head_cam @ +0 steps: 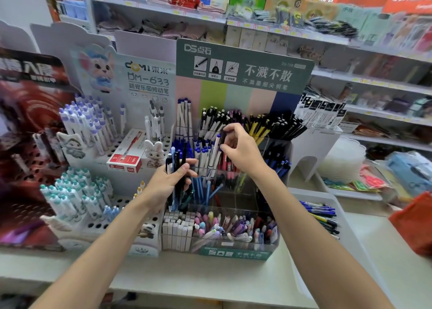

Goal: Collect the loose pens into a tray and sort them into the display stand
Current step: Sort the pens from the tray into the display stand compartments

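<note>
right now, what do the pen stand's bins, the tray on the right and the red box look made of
Display stand bins: clear glossy plastic, likely acrylic; pens show through the walls, which glint. Tray: white opaque plastic, smooth, with a rounded moulded rim. Red box: probably printed card, with sharp folded edges and a slight sheen.

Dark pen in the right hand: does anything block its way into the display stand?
Nothing separate does. The right hand pinches the dark pen just over the display stand; only white pens already standing there crowd the slot.
</note>
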